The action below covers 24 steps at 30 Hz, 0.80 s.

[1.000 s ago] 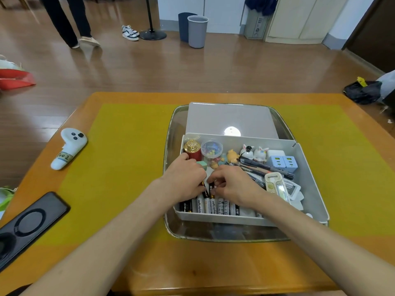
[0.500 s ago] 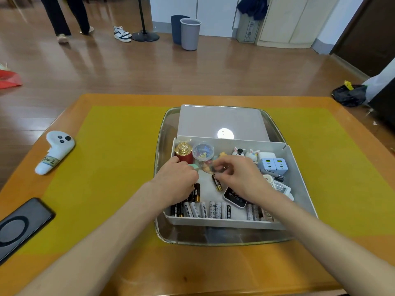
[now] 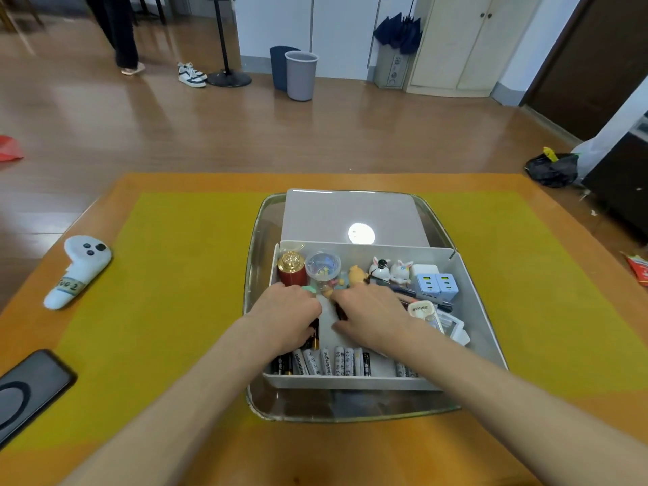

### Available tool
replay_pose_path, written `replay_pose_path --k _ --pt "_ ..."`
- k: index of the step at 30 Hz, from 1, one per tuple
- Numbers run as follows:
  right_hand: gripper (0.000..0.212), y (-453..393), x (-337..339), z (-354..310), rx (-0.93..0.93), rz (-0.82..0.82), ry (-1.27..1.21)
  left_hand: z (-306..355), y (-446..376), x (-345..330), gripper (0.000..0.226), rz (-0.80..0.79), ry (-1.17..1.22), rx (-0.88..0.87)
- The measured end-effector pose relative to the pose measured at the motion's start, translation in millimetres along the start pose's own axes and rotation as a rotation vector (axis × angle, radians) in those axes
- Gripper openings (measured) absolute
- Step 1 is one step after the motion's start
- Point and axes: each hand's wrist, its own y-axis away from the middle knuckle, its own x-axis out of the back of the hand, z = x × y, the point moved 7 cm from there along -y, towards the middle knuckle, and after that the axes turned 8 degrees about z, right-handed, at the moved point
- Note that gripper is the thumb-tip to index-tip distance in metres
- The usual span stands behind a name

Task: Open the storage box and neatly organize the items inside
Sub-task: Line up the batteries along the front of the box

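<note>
The open white storage box (image 3: 484, 310) sits in a metal tray (image 3: 257, 240), and its lid (image 3: 350, 215) lies flat behind it. Both hands are inside the box. My left hand (image 3: 284, 313) curls over black batteries (image 3: 315, 336) at the left. My right hand (image 3: 371, 313) pinches a dark battery (image 3: 339, 310) between thumb and fingers in the middle. A row of white batteries (image 3: 336, 361) lines the front wall. At the back stand a red jar (image 3: 291, 271), a clear round tub (image 3: 322, 266), small figures (image 3: 389, 268) and blue chargers (image 3: 436, 284).
A white case (image 3: 422, 308) and pens lie at the box's right. On the yellow mat (image 3: 175, 292) left of the tray lies a white controller (image 3: 79, 268); a black phone (image 3: 28, 387) is at the table's near left. A red packet (image 3: 640, 268) sits at the right edge.
My right hand has come down from the back of the box to the middle and now covers the black device seen earlier. My left hand has stayed over the black batteries.
</note>
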Motion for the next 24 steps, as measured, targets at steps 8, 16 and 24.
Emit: replay_pose_path --k 8,16,24 --pt "0.022 3 -8 -4 -0.104 -0.079 -0.286 -1 1 5 0.02 0.028 0.045 0.017" --pt "0.024 29 21 34 -0.201 0.002 -0.543 0 0 7 0.022 0.043 0.115 0.013" --pt "0.03 71 5 33 -0.102 -0.273 -0.326 26 -9 1 0.042 -0.015 0.349 -0.053"
